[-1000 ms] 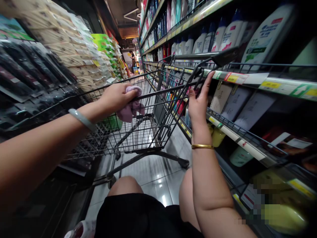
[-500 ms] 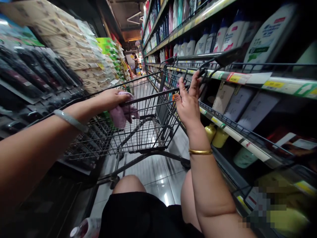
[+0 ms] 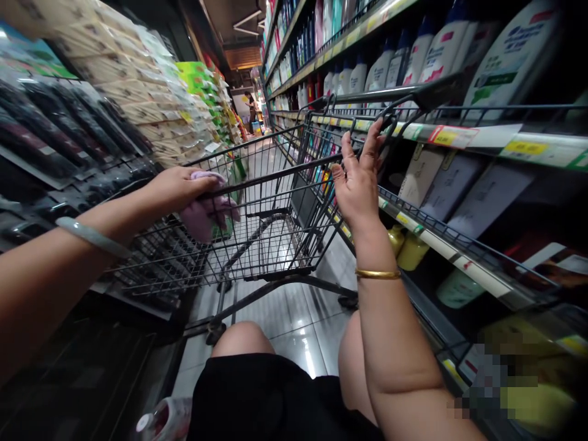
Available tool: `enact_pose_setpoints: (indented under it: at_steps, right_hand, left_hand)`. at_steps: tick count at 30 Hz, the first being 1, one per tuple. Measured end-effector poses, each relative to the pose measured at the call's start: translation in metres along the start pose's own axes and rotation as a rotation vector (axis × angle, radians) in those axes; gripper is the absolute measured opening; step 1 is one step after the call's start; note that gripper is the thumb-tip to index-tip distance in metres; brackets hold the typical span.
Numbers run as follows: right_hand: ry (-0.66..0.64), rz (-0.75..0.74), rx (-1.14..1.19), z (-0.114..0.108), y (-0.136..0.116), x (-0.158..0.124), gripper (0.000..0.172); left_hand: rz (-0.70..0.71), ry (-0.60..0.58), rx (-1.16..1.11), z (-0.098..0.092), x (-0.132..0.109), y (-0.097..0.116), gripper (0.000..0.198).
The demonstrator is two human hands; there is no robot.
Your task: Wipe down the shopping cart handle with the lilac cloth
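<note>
A black wire shopping cart point(image 3: 257, 245) stands sideways across the aisle in front of my knees. My left hand point(image 3: 186, 185) is closed round a pinkish-purple cloth point(image 3: 197, 220), which lies over the cart's top rail and hangs down its side. Near the handle end of the cart, my right hand point(image 3: 361, 177) rests against the upper rim with its fingers spread and nothing held in them. The cart's handle point(image 3: 395, 95) rises above that hand, in front of the shelf.
Shelves point(image 3: 487, 147) of shampoo bottles point(image 3: 509, 58) run along the right. Stacked packages point(image 3: 138, 92) and hanging dark packs line the left. A bottle point(image 3: 163, 419) stands on the floor by my left leg. A person point(image 3: 252, 110) is far down the aisle.
My left hand has slid left along the cart's rail with the cloth. My right hand appears slightly further right, still spread at the rim, as the view shifts a little.
</note>
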State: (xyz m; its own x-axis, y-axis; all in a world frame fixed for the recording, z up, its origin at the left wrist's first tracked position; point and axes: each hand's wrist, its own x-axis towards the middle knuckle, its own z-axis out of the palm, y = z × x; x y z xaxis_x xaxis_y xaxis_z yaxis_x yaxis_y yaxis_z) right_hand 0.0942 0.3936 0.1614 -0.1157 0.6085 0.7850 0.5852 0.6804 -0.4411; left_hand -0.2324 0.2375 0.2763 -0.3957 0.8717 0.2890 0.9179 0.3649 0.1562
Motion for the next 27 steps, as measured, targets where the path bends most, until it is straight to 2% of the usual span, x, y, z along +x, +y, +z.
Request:
enact_pose_setpoints:
  at_steps: [3,7,10,14,17,20,22,24,27]
  right_hand:
    - [-0.026,0.013,0.001,-0.002,0.003,0.004,0.060]
    - [-0.044,0.036,-0.027,0.000,0.014,0.011,0.062]
    - [-0.044,0.062,-0.033,0.012,0.021,0.010,0.070]
    - [-0.084,0.090,0.028,0.032,0.018,0.000,0.081]
    - [-0.129,0.128,0.063,0.039,0.013,-0.006,0.085]
    - [-0.141,0.138,0.061,0.040,0.014,-0.007,0.085]
    - [-0.127,0.124,0.073,0.041,0.016,-0.006,0.085]
    - [-0.108,0.112,0.103,0.043,0.017,-0.004,0.085]
    - [-0.114,0.117,0.121,0.046,0.017,-0.003,0.087]
  left_hand:
    - [-0.001,0.040,0.051,0.004,-0.005,0.002,0.054]
    - [0.027,0.122,0.059,0.012,-0.006,0.016,0.059]
    - [0.021,0.118,0.060,0.019,0.001,0.029,0.056]
    - [0.021,0.140,0.033,0.027,0.013,0.042,0.053]
    - [0.036,0.076,-0.010,0.027,0.023,0.044,0.051]
    - [0.041,-0.018,-0.045,0.020,0.036,0.034,0.047]
    - [0.005,-0.047,-0.065,0.014,0.040,0.018,0.044]
    - [-0.070,-0.060,-0.095,0.009,0.038,-0.002,0.043]
    - [-0.198,-0.029,-0.177,0.006,0.024,-0.031,0.053]
